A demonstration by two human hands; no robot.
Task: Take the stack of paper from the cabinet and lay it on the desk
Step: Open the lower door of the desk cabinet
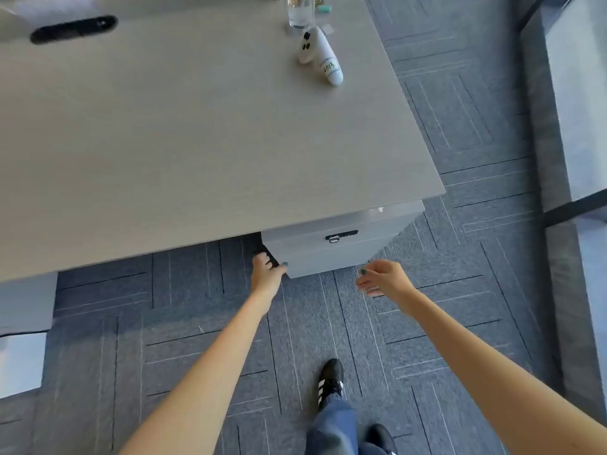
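Reaching forward and down, the left hand point(266, 272) curls its fingers around the left front corner of the grey cabinet point(338, 244) under the desk point(184, 133), thumb lying on the cabinet's front face; the grip is closed on that edge, though the fingertips are hidden in the dark gap beside it. To the right, the right hand point(382, 278) hovers just beside the cabinet's lower right corner, fingers loosely spread, holding nothing, slightly blurred. The stack of paper is not visible; the cabinet's inside cannot be seen. On the desk's far right edge lie a white controller point(323, 55) and a glass point(300, 11), the glass cut off by the frame.
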